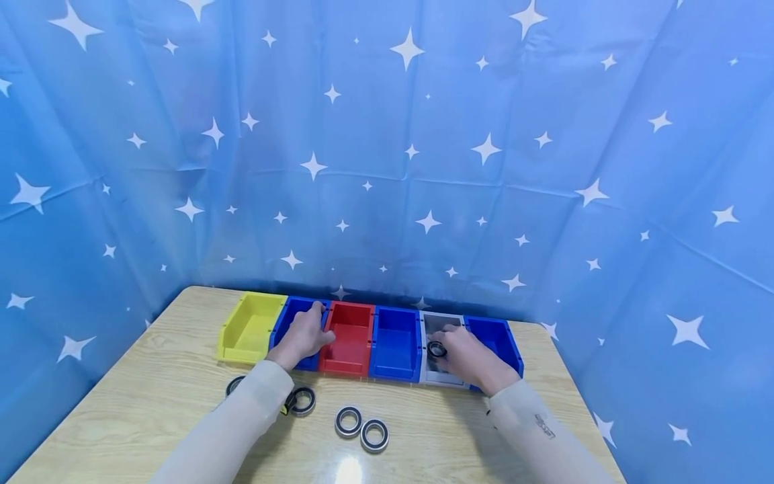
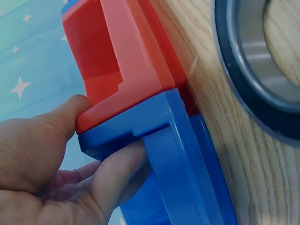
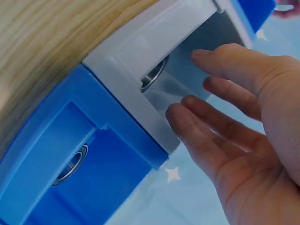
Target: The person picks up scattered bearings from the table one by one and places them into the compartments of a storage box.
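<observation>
My left hand (image 1: 302,334) reaches into the blue bin (image 2: 180,154) second from the left. Its thumb lies over the red bin's (image 1: 345,341) side of the adjoining walls, with the fingers on the blue bin's side. The fingertips are partly hidden inside, and no bearing shows in that hand. Over the grey bin (image 1: 444,378), my right hand (image 1: 468,356) has its fingers spread and loosely bent. A ball bearing (image 3: 155,77) sits in that bin behind the front lip, apart from the fingers in the right wrist view.
Several bearings (image 1: 375,435) lie on the wooden table (image 1: 417,464) in front of the bins. A yellow bin (image 1: 250,326) ends the row at left. The rightmost blue bin (image 3: 117,164) contains a bearing (image 3: 71,165). Behind hangs a starry blue curtain (image 1: 387,121).
</observation>
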The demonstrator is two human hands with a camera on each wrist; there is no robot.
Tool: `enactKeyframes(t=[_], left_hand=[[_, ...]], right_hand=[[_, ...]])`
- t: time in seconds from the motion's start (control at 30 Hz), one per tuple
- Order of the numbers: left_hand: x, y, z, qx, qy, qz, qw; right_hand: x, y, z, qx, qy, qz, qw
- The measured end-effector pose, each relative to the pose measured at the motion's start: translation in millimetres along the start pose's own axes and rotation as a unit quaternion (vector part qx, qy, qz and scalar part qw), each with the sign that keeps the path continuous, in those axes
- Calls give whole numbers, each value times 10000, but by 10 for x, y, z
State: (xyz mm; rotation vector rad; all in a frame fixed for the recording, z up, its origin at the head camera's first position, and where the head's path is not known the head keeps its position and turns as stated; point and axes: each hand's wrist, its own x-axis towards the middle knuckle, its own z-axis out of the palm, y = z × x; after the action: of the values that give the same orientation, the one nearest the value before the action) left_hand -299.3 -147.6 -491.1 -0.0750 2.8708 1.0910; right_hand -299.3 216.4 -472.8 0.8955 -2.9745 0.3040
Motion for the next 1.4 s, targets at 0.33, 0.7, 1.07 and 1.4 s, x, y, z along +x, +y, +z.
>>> enactKeyframes(t=[0.33,0.7,1.07,1.4], left_hand=[[6,10,15,16,44,-63,10000],[9,-9,25,52,51,-92,9999],[6,-9,17,42,69,-78,9999],[8,-9,29,-39,72,-118,9999]], right_hand=[[-303,-172,-52,-169,374,158,9990],[-532,-407,1,-84,669,-164,9976],[-601,-610,52,372,546,-623,9959],[-597,-800,181,521,332,-1011,9930]])
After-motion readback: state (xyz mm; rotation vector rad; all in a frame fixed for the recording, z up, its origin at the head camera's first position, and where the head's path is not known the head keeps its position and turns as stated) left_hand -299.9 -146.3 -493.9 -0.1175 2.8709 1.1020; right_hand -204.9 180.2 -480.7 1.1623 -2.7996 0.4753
